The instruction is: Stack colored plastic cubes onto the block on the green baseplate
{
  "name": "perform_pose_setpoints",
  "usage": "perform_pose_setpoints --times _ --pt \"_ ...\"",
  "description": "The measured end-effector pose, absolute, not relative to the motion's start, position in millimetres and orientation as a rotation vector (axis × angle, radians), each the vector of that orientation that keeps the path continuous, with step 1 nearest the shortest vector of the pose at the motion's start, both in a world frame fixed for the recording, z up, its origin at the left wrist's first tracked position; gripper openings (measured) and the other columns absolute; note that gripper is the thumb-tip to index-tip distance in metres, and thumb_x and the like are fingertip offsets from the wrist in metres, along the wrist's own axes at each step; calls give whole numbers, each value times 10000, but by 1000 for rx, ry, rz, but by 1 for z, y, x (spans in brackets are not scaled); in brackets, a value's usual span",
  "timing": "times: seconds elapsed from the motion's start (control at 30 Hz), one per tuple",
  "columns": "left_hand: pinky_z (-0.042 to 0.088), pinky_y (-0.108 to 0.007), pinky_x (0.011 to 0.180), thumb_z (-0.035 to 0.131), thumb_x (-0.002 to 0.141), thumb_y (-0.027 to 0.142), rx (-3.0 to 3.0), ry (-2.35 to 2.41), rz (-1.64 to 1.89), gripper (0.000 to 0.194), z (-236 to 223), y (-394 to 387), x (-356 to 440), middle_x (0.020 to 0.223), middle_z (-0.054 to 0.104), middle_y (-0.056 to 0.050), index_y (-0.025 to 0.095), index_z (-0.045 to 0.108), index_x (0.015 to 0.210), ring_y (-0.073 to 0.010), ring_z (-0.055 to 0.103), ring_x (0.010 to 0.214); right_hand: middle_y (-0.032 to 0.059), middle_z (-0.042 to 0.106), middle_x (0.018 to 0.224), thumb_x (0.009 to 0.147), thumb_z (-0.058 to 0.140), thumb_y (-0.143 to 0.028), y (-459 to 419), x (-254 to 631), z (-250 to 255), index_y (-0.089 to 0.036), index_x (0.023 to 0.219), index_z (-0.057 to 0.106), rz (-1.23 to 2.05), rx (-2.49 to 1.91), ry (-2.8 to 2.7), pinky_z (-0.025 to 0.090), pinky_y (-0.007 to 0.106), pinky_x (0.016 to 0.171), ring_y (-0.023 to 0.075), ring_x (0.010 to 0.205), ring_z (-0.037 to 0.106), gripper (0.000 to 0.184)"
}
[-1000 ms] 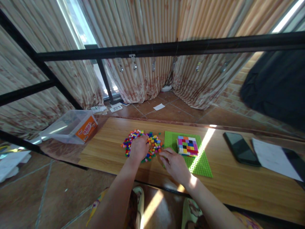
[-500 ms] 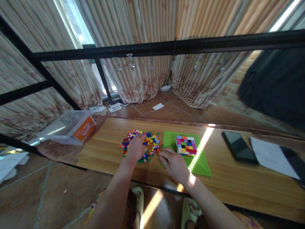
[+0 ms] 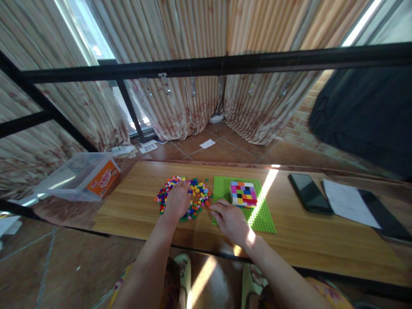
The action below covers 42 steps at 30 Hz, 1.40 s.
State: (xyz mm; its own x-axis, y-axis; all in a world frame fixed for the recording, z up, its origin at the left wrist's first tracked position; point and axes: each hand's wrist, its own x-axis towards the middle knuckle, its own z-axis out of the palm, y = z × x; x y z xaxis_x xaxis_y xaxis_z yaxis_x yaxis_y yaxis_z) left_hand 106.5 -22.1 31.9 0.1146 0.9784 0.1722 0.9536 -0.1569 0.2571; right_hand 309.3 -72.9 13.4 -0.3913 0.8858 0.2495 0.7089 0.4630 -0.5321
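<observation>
A loose pile of small colourful building bricks (image 3: 202, 191) lies on the wooden table. My left hand (image 3: 176, 201) is over the middle of the pile, fingers bent down and together among the bricks; their tips are hidden. Right of the pile lies a green studded baseplate (image 3: 222, 184). On it stands a low, multicoloured block of joined bricks (image 3: 243, 194). My right hand (image 3: 230, 219) is above the baseplate's near left part, thumb and fingers pinched towards the pile. Whatever it pinches is too small to make out; an orange brick shows close to its fingertips.
A black phone (image 3: 309, 193) lies on the table (image 3: 128, 206) to the right, beside a white paper (image 3: 349, 201) and another dark flat object (image 3: 384, 214). Beyond the table's left end stands a clear plastic box (image 3: 77, 176) with an orange label. A black rail (image 3: 206, 66) crosses behind.
The view has swung slightly right, so everything appears further left. My left hand remains in the pile and my right hand near the baseplate's left edge, with little change in pose.
</observation>
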Motion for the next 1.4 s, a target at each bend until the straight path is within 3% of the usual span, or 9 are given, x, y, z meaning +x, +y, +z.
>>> perform_pose_setpoints --times 0.3,0.63,0.93,1.17,1.27,1.4 --pt "457 -251 724 510 853 197 1975 1218 670 172 51 -33 148 823 687 -22 170 674 896 -149 611 773 54 685 993 922 501 -253 -78 322 26 -242 1130 640 406 -1271 -1902 530 277 762 166 857 664 251" --pt "431 -215 628 616 783 234 1510 905 749 109 52 -39 190 653 600 12 132 651 759 -97 543 628 47 669 880 903 549 -278 -82 361 37 -228 986 695 465 -1181 -1810 544 285 718 150 770 648 176" --pt "494 -225 651 649 770 371 1327 875 764 224 44 -49 222 793 663 -18 154 664 821 -115 599 714 46 655 890 934 490 -292 -85 393 44 -231 932 679 422 -1263 -1909 511 304 706 158 772 609 198" --pt "442 -215 556 544 827 361 1372 1251 989 247 33 -30 217 710 672 -18 151 636 735 -97 564 555 58 634 933 909 517 -330 -77 416 32 -233 854 691 272 -1433 -1800 505 370 799 205 882 606 206" --pt "473 -237 609 552 811 309 1406 1434 1088 193 26 -18 210 728 678 -34 145 649 776 -131 608 647 60 611 960 894 545 -331 -72 417 22 -239 829 702 226 -1465 -1768 502 394 822 216 916 592 194" --pt "507 -285 752 620 781 278 1508 1492 1015 221 18 -15 212 908 711 -79 133 675 939 -165 649 792 59 597 1022 890 546 -309 -68 410 14 -258 809 712 207 -1477 -1806 498 423 840 229 950 564 192"
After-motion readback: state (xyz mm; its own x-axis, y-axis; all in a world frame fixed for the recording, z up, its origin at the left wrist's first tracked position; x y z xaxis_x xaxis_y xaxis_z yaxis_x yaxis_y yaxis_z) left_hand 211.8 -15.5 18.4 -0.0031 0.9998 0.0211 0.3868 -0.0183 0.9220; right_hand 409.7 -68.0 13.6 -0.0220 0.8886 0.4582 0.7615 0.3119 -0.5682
